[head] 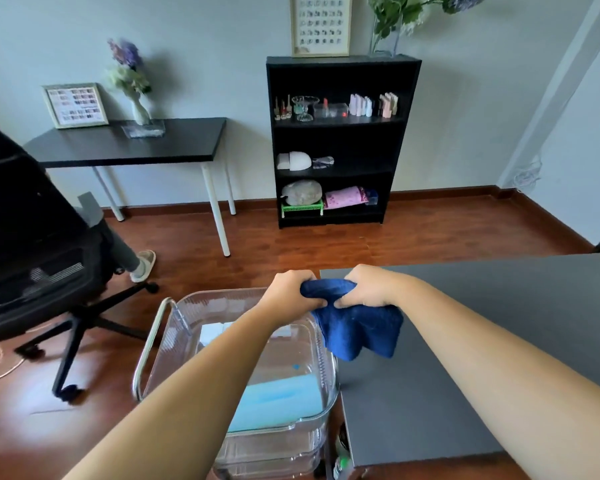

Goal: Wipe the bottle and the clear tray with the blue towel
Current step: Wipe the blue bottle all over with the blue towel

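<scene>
Both my hands hold the dark blue towel (359, 327) in the air above the far left corner of the grey table (499, 341). My left hand (293, 291) grips its left end and my right hand (368, 287) grips its right end, knuckles close together. The rest of the cloth hangs down crumpled below them. Under my left forearm stands a clear plastic tray (323, 368), the top tier of a cart, with a light blue pack (281, 400) and a white box (210, 332) inside. A small bottle (342, 464) peeks out low beside the cart, mostly hidden.
A black office chair (39, 251) stands on the wooden floor at left, with a person's slippered foot (142, 266) behind it. A black side table (129, 143) and a black bookshelf (340, 140) line the far wall. The cart's metal handle (149, 344) juts left.
</scene>
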